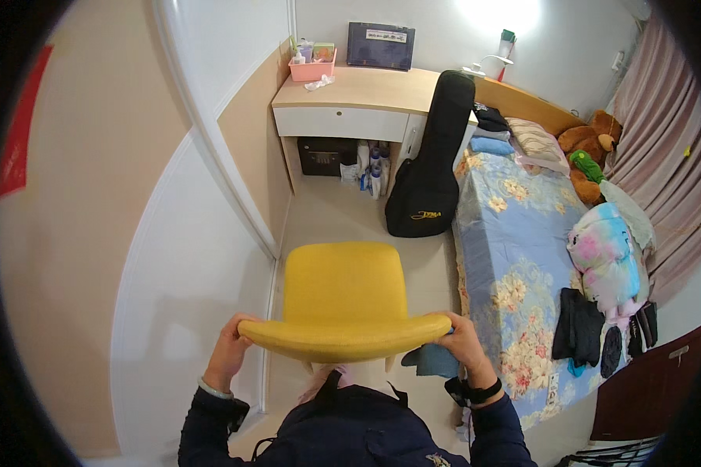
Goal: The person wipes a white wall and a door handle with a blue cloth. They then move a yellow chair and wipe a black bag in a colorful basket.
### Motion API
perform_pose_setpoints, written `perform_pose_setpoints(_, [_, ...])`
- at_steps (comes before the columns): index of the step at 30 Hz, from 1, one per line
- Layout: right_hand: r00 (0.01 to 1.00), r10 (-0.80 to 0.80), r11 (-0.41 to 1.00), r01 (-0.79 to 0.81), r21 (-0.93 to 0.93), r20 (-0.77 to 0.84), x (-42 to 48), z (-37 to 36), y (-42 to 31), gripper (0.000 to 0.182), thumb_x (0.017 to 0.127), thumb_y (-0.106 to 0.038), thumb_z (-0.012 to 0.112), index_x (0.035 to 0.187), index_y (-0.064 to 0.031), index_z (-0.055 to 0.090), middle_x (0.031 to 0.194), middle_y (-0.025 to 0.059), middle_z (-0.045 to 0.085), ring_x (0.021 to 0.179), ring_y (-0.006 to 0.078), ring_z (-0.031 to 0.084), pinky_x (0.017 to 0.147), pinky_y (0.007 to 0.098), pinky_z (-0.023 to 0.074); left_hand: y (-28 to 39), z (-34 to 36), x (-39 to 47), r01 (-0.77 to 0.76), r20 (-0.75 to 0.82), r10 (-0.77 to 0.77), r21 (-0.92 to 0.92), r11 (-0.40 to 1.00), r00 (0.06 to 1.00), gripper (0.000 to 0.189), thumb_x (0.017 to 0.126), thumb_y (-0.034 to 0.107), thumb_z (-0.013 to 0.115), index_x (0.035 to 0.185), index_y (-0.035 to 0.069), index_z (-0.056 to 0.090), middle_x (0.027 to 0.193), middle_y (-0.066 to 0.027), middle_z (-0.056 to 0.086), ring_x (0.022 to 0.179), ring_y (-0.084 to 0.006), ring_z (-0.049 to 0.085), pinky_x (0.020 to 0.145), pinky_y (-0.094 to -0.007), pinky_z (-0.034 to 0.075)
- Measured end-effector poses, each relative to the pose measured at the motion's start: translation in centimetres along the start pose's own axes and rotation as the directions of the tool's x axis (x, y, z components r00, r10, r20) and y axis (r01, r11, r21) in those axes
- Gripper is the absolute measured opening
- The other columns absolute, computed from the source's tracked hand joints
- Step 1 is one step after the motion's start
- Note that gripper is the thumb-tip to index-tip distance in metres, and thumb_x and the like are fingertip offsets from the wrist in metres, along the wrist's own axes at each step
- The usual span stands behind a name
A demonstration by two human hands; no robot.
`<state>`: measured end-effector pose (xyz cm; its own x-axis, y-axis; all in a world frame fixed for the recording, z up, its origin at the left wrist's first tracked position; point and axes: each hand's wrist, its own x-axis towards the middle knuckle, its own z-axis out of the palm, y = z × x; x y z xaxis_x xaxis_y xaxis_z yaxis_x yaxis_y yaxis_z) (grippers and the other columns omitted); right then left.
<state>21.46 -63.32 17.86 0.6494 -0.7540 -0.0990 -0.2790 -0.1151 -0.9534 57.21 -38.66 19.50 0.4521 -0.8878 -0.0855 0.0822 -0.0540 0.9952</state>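
Right in front of my body is a yellow chair [344,283], its backrest toward me and its seat facing the desk. My left hand [229,347] grips the left end of the curved backrest. On the opposite end, my right hand [460,338] is closed around the rim and holds a cloth or small blue item partly hidden under the fingers. Under the backrest only short bits of the pale chair legs show. A grey-blue slipper or cloth item [437,360] lies on the floor below my right hand.
Beyond the chair stands a desk [362,87] with a pink basket [312,70] and a dark case [381,46]. A black guitar bag [423,187] leans against it. Bottles [375,175] and a black box [326,156] sit underneath. Right is a flowered bed [485,233]; left, a wall [181,262].
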Motion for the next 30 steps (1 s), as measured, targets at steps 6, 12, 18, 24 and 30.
perform_pose_setpoints(6, [0.993, 0.104, 0.988, -0.096, -0.123, 0.059, 10.5, 0.0, -1.3, 0.039, 0.071, -0.006, 0.077, 0.108, -0.0034, 0.064, 0.097, 0.0087, 0.068, 0.092, 0.0183, 0.063, 0.084, 0.0313, 0.0476, -0.2, -1.8, 8.6, 0.101, -0.075, -0.104, -0.054, 0.993, 0.992, 0.018, 0.082, 0.003, 0.056, 0.1, 0.007, 0.057, 0.098, 0.0, 0.059, 0.095, -0.0115, 0.053, 0.089, -0.0269, 0.042])
perform_pose_setpoints(12, [0.989, 0.045, 0.987, -0.022, -0.16, 0.143, 21.4, -2.7, -1.6, 0.039, 0.07, -0.005, 0.075, 0.108, -0.0035, 0.064, 0.098, 0.0105, 0.068, 0.091, 0.0193, 0.064, 0.082, 0.0318, 0.0482, 1.4, -2.5, 18.0, 0.104, -0.119, -0.101, 0.027, 0.994, 0.988, 0.022, 0.08, -0.001, 0.055, 0.101, 0.006, 0.058, 0.1, -0.001, 0.059, 0.096, -0.013, 0.054, 0.09, -0.0271, 0.042])
perform_pose_setpoints(18, [0.989, -0.021, 0.991, 0.04, -0.127, 0.143, 31.3, -4.1, -2.5, 0.04, 0.07, -0.006, 0.075, 0.108, -0.0039, 0.063, 0.101, 0.0108, 0.068, 0.095, 0.0231, 0.064, 0.084, 0.0331, 0.048, 3.1, -2.8, 26.5, 0.062, -0.121, -0.058, 0.031, 0.998, 0.991, 0.027, 0.078, -0.007, 0.054, 0.101, 0.005, 0.059, 0.104, -0.0016, 0.059, 0.1, -0.013, 0.054, 0.092, -0.028, 0.042])
perform_pose_setpoints(24, [0.992, -0.045, 0.971, 0.071, -0.229, 0.115, 41.8, -4.2, -2.5, 0.04, 0.071, -0.004, 0.075, 0.109, -0.0034, 0.063, 0.103, 0.0108, 0.067, 0.095, 0.0213, 0.064, 0.086, 0.0305, 0.0472, 1.7, -5.9, 37.3, 0.059, -0.107, -0.057, 0.018, 0.998, 0.993, 0.03, 0.078, -0.008, 0.053, 0.103, 0.005, 0.059, 0.105, -0.0019, 0.059, 0.101, -0.0132, 0.054, 0.092, -0.028, 0.042])
perform_pose_setpoints(30, [1.0, -0.019, 0.987, 0.022, -0.158, 0.02, 52.3, -3.1, -2.5, 0.041, 0.069, 0.0, 0.076, 0.109, -0.0033, 0.063, 0.103, 0.0071, 0.068, 0.094, 0.0164, 0.063, 0.086, 0.0286, 0.0473, 2.6, -9.6, 50.5, 0.053, -0.028, -0.052, 0.051, 0.997, 0.998, 0.03, 0.078, -0.006, 0.056, 0.105, 0.006, 0.059, 0.106, -0.0022, 0.059, 0.101, -0.0135, 0.053, 0.091, -0.0276, 0.042])
